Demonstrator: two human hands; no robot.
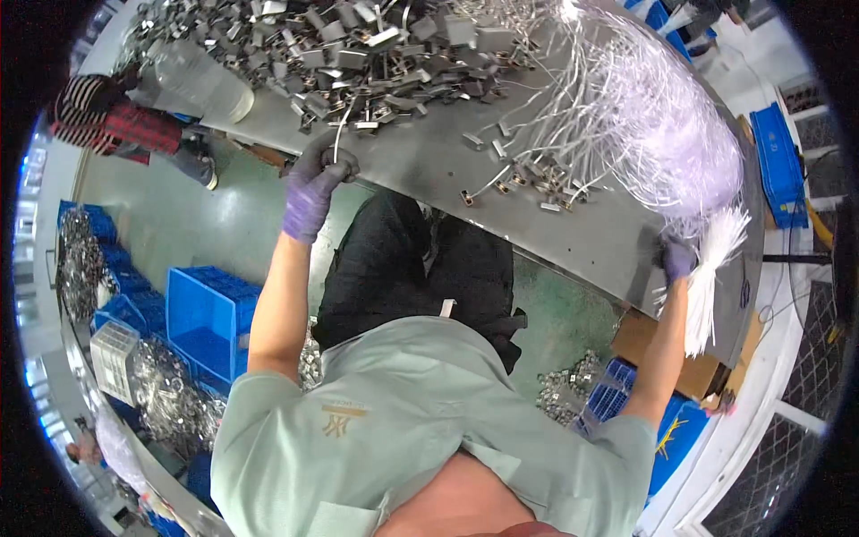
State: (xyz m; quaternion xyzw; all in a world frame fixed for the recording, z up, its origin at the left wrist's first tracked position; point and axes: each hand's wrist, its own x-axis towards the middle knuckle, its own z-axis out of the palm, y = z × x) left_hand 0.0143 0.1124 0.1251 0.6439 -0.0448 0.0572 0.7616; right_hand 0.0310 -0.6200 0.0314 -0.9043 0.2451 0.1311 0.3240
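Observation:
My left hand (318, 185), in a purple and dark grey glove, is at the table's near edge. Its thumb and fingers are pinched around a thin white cord (340, 134), which sticks up toward a big heap of small grey metal pieces (358, 54). Over on the right, my right hand (677, 258), gloved alike, is beside a bundle of white strands (711, 277); its dark fingertips blend into the table, so their grip is hidden. Above that bundle lies a large clear plastic bag-like mass of white strands (662, 125). Several metal pieces with white cords (537, 183) lie between my hands.
The grey table (573, 242) curves around in front of me. A clear plastic container (201, 80) lies at its left. Blue crates (210, 322) and bagged metal parts (165, 385) stand on the left; a cardboard box (653, 345) is below right. Another person (134, 125) is at far left.

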